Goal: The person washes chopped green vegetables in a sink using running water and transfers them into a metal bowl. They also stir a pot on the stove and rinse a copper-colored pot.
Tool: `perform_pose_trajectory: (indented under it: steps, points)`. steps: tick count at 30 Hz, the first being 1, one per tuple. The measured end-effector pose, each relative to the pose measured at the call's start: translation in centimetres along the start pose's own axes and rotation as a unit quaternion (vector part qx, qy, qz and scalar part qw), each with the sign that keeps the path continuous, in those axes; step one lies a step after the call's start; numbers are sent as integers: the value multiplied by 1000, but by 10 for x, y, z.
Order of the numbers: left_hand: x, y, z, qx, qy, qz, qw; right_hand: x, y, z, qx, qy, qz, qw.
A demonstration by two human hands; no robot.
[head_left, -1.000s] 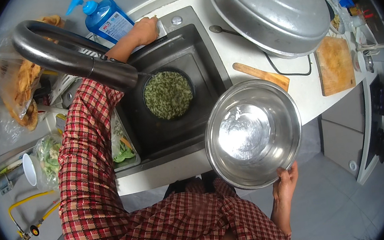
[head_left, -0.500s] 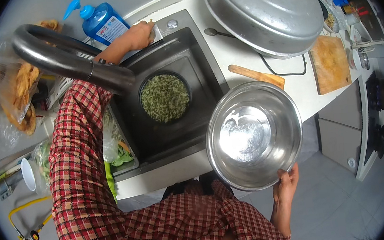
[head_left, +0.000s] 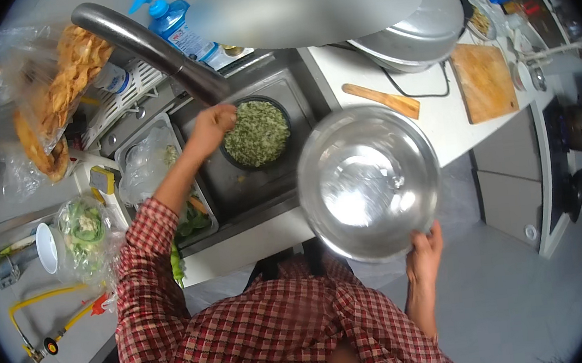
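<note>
- Gripping a stainless-steel mixing bowl (head_left: 370, 187) at its near right rim with the right hand (head_left: 423, 247), thumb and fingers pinching the edge; tilted open toward the camera, right of the dark sink (head_left: 257, 192).
- Reaching with the left hand (head_left: 213, 127) to just below the tip of the faucet (head_left: 149, 51), beside the round pan of chopped greens (head_left: 256, 135) in the sink; fingers curled together, cannot tell whether pinching anything.
- Liable, by judgement, to twist or slip to the floor (head_left: 501, 294), with only one spot of rim pinched, more so if wet.
- Liable also to tip or scatter the greens, from a knock by the left hand or a hard jet of water.
- Farther right: wooden spatula (head_left: 382, 101), cutting board (head_left: 483, 82), large lidded aluminium pot (head_left: 424, 33).
- Behind the faucet: blue pump bottle (head_left: 170, 21) with a pale printed label, too small and blurred to read; no brand made out.
</note>
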State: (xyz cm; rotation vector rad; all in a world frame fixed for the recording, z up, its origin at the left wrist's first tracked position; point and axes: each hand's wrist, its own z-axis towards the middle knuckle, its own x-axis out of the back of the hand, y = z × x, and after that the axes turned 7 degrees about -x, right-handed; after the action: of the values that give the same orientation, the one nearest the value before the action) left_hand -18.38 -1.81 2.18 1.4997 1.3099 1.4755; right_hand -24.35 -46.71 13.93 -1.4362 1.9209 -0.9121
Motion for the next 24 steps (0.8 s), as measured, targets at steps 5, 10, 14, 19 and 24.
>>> perform_pose_trajectory:
  steps: [5, 10, 14, 19, 24]
  points:
    - [-50, 54, -54, 72, -60, -186, 978, -7, 11, 25, 23, -56, 5, 998]
    - [-57, 75, -111, 36, -28, -263, 964, -14, 13, -8, -23, -56, 19, 998]
    - [-63, 96, -128, -40, -13, -339, 940, -53, 19, 5, -57, -133, 24, 989]
    - [-67, 118, -137, -128, 79, -219, 964, -70, 28, 3, -182, -203, 106, 956]
    - [-52, 130, -114, -197, 88, 31, 976, -96, 58, 19, -284, -224, 137, 922]
